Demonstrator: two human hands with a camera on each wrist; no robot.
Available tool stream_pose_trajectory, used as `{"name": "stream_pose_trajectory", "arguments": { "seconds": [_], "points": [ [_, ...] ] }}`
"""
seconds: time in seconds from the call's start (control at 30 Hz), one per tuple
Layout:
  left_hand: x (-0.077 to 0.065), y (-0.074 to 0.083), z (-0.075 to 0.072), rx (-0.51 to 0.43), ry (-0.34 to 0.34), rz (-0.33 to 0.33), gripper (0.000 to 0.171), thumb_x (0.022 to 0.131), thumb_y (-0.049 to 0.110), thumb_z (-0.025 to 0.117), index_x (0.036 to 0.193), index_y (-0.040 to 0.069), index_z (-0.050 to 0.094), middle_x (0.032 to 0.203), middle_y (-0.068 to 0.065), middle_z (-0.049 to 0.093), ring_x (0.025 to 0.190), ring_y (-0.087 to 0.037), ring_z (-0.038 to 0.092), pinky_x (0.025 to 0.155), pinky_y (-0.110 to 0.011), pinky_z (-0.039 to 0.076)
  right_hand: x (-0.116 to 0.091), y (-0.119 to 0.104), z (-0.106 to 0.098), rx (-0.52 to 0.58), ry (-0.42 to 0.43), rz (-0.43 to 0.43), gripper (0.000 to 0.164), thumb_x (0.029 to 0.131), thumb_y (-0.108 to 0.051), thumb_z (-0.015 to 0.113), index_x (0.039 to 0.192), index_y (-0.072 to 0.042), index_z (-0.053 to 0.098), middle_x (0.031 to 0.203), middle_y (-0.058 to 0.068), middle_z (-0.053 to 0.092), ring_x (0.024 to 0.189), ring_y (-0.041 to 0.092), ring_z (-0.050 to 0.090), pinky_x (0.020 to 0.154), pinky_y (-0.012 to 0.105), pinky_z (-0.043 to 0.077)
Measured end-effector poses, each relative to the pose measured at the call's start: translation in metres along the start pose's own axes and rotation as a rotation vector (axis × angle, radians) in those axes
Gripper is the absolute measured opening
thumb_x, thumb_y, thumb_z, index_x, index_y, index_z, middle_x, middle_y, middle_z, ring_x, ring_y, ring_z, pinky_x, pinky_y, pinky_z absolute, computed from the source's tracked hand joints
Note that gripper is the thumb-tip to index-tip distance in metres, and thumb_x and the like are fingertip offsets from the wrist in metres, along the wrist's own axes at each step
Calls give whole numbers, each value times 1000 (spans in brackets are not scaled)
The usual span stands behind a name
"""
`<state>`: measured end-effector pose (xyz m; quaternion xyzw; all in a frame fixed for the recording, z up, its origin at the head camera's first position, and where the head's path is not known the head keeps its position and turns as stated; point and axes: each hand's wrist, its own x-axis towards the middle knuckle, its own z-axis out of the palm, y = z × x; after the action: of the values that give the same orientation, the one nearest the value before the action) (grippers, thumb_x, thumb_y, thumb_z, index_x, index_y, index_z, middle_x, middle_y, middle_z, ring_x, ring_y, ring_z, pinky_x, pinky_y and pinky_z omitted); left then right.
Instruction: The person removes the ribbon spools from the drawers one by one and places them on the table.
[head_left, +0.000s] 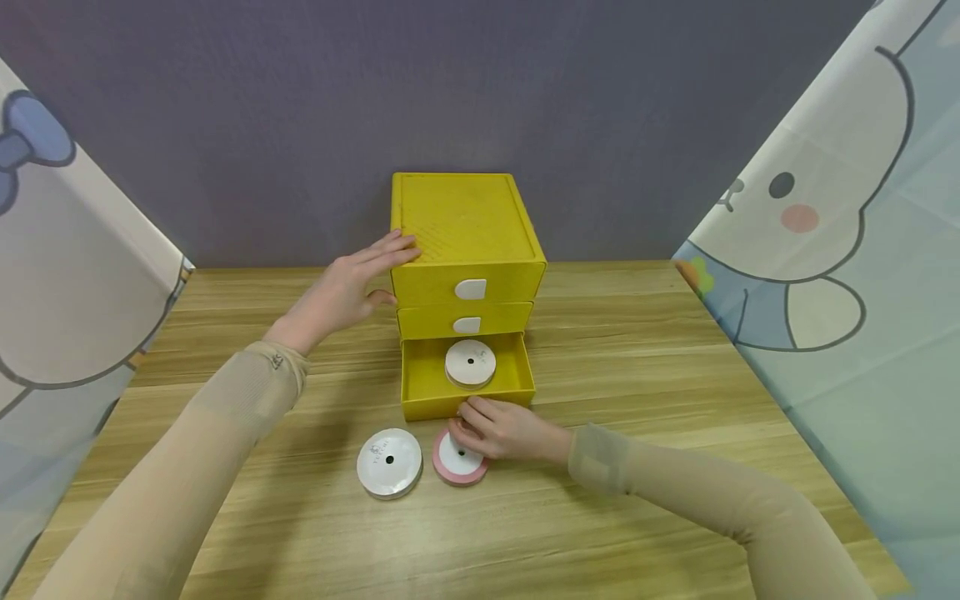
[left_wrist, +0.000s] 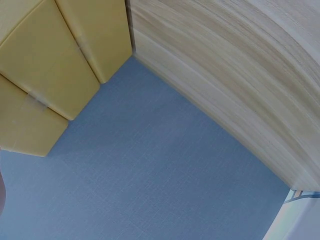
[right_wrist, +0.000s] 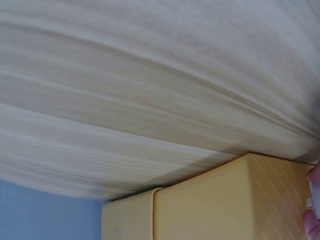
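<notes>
A yellow three-drawer cabinet (head_left: 465,217) stands in the head view with its bottom drawer (head_left: 431,406) pulled out. My left hand (head_left: 341,292) rests on the cabinet's top left edge, fingers fairly straight and the thumb at the side. At the drawer's front, my right hand (head_left: 506,429) curls its fingers round the white drawer handle (right_wrist: 316,197), mostly hidden by the hand. Inside that drawer lies a white ribbon spool (head_left: 470,360). A spool with a pink rim (head_left: 453,475) lies on the table, partly under the right hand in this view. Left of it is a larger white spool (head_left: 389,463).
The wooden table (head_left: 637,350) runs back to a grey-blue partition (head_left: 600,150). Cartoon-printed cloths hang at the left (head_left: 67,267) and right (head_left: 847,250). Two upper drawers with white handles (head_left: 470,289) are closed.
</notes>
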<state>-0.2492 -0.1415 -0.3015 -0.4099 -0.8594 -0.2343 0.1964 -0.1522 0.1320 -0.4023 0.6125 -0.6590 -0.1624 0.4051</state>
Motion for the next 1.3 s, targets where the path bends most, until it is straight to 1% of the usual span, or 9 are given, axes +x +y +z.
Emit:
{"name": "stream_pose_trajectory", "arguments": {
  "seconds": [0.13,0.33,0.57,0.73,0.87,1.0,1.1,1.17,1.3],
  "points": [
    [0,0,0,-1,-3,0,72,70,-5,79,136,4,52,148,-13,46,139,-32,40,106,-45,46,-5,-4,6,8,4,-11,28,97,-1,42,103,-16,65,91,0,68,83,13,64,81,20,57],
    [-1,0,-1,1,-15,-11,73,71,-4,79,137,5,51,149,-12,45,140,-31,39,107,-44,45,-17,-17,25,36,2,-11,31,100,-3,36,109,-14,63,95,3,68,85,17,65,82,24,58],
    [-1,-1,-1,4,-27,-24,73,72,-3,78,138,6,51,150,-11,44,141,-30,38,108,-45,44,-21,-21,24,48,-63,-3,26,98,-9,41,116,-13,59,102,6,68,93,19,67,88,28,58],
    [-1,-1,-1,2,-25,-20,73,71,-4,78,138,6,51,149,-12,44,141,-31,38,108,-45,44,-20,-23,14,54,-160,22,27,95,-19,49,121,-16,56,109,7,66,98,20,66,88,27,57],
    [-1,-1,0,-3,-17,-14,73,71,-4,79,138,6,51,149,-12,45,141,-31,38,108,-44,44,-16,-25,2,30,-226,55,31,91,-29,57,121,-20,55,113,7,65,100,19,65,84,26,56],
    [-1,0,0,-5,-9,-7,73,70,-5,79,137,5,51,148,-12,45,140,-32,39,107,-44,45,-11,-25,-12,2,-234,109,34,86,-35,64,117,-23,57,114,4,66,100,17,64,79,26,54],
    [-1,0,-1,-4,-3,-2,73,70,-5,79,137,5,52,148,-12,46,140,-31,39,107,-44,45,-5,-22,-24,5,-225,174,35,82,-33,69,115,-24,58,113,1,65,98,16,63,79,25,53],
    [-1,-1,-1,-4,1,0,73,70,-5,79,137,5,52,148,-13,46,140,-32,39,106,-44,45,0,-18,-32,21,-240,219,37,80,-27,72,115,-25,58,112,0,62,97,15,61,78,25,52],
    [-1,0,0,-5,-1,-2,72,70,-5,79,136,4,52,148,-13,46,139,-32,40,107,-44,45,9,-5,-48,79,-284,305,52,71,-14,79,118,-25,59,116,2,61,97,17,59,76,25,50]
  ]
}}
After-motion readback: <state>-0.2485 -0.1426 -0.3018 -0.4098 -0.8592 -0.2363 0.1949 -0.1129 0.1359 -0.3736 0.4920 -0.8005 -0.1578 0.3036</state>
